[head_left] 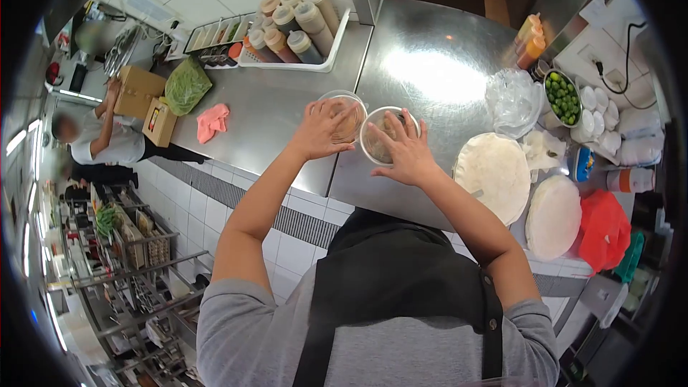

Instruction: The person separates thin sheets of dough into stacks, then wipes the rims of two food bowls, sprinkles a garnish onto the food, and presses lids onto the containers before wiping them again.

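My left hand (pixel 324 130) lies over a round clear plastic tub (pixel 356 110) with brownish contents, its fingers spread across the top. Right beside it, my right hand (pixel 405 152) spans a white-rimmed round tub (pixel 367 150) from above, fingers apart and thumb toward the near rim. Something pale and greyish shows inside this second tub, partly covered by the fingers. Both tubs stand side by side on the steel counter (pixel 287 125), close to the seam between its two sections.
Squeeze bottles (pixel 290 25) fill a white tray (pixel 337 54) at the back. A pink cloth (pixel 212 122) lies left. To the right are pale round flat stacks (pixel 491 175), a plastic bag (pixel 513 100) and a bowl of green limes (pixel 561 97). Another person (pixel 107 132) handles cardboard boxes (pixel 138 91).
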A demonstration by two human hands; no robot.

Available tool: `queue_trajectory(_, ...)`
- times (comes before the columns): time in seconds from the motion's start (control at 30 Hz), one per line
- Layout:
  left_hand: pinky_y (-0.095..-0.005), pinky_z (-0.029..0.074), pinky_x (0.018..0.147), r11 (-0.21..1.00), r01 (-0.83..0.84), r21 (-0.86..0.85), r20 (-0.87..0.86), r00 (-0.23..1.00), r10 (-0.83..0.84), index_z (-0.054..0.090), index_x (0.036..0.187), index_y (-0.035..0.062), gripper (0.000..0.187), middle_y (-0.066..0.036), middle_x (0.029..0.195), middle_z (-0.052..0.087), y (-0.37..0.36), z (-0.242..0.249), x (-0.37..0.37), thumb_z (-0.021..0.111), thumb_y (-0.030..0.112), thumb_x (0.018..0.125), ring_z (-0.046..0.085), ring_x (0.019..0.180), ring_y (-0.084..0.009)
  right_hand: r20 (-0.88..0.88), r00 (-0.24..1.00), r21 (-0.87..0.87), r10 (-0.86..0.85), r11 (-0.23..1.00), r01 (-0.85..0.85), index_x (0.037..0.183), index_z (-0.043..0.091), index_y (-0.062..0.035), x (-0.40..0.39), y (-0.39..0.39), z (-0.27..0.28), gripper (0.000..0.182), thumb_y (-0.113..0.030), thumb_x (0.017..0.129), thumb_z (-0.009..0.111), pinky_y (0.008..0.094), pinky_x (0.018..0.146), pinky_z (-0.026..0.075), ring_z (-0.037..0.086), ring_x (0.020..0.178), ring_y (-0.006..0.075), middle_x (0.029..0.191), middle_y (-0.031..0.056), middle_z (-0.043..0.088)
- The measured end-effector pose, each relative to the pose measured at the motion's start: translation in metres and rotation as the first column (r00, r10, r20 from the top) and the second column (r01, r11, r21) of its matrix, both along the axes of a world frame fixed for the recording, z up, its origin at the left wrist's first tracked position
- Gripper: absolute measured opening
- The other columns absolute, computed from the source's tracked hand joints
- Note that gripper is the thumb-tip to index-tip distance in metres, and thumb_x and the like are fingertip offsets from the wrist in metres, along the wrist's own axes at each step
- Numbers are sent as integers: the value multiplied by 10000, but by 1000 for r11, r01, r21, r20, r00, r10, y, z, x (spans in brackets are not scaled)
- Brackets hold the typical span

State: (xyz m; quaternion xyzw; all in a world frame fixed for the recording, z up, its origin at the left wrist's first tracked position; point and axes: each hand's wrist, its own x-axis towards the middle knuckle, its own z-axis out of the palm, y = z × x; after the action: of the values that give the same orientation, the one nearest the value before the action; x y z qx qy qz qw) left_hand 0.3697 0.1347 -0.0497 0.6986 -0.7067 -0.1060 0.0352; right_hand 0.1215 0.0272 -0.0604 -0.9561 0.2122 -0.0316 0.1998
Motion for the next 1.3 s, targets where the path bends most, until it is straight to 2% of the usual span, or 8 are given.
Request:
queue_trajectory(0.07,-610,189,1157,998,51,-40,64,997,-49,258,1563,369,1095,-155,1619,196,-13,3,3,741,721,646,154,1478,-433,-3,1000,19,-23,1000,23,1540,330,-296,8,2,7,1013,-621,693,783,732,1126,95,84,1468,532,1602,192,197)
queue_trajectory(0.2,-649,157,1148,990,103,95,156,981,-117,196,1573,394,1219,-164,1643,95,-27,-15,13,763,757,557,129,1473,-472,-12,991,-35,-130,991,129,1543,308,-356,29,8,11,1021,-706,685,735,727,1132,76,73,1478,504,1614,184,176)
queue_trajectory(0.37,-682,173,1121,984,157,88,127,978,-167,191,1556,465,1163,-195,1638,95,-22,-11,11,758,749,581,138,1464,-500,-182,952,-33,-248,969,246,1538,318,-356,30,11,17,1030,-630,666,791,727,1121,123,139,1462,501,1606,192,188)
queue_trajectory(0.53,-671,145,1132,986,159,-51,41,987,-157,286,1539,431,1058,-180,1635,124,-23,-29,20,777,648,627,164,1463,-473,2,964,-27,-268,963,268,1537,322,-360,43,9,15,1048,-567,644,830,686,1100,214,209,1444,492,1600,190,212)
queue_trajectory(0.6,-670,136,1133,985,161,-57,-48,985,-163,314,1532,421,1020,-176,1633,137,-29,-27,21,778,612,644,172,1463,-463,-37,964,-31,-264,964,263,1536,324,-360,50,7,12,1045,-557,645,832,685,1103,215,213,1443,492,1602,189,211)
queue_trajectory(1.0,-702,172,1109,989,146,-18,51,988,-145,314,1535,409,1023,-145,1635,175,-39,-23,35,807,500,643,188,1465,-464,-101,937,-46,-335,942,332,1529,337,-389,36,14,10,1001,-555,667,819,708,1105,173,158,1463,490,1619,175,186)
queue_trajectory(1.1,-719,158,1106,988,152,4,30,988,-152,299,1541,413,1030,-154,1641,154,-41,-20,30,788,594,653,163,1473,-475,-110,929,-66,-354,935,349,1533,329,-392,38,18,7,983,-591,688,789,707,1109,149,136,1470,488,1630,170,163)
queue_trajectory(1.3,-722,77,1123,993,109,45,84,990,-113,301,1541,420,856,-155,1658,83,-31,-28,34,547,772,800,77,1487,-493,-73,936,-84,-345,937,339,1540,313,-400,32,16,-5,876,-716,784,623,714,1116,111,96,1485,483,1647,158,126)
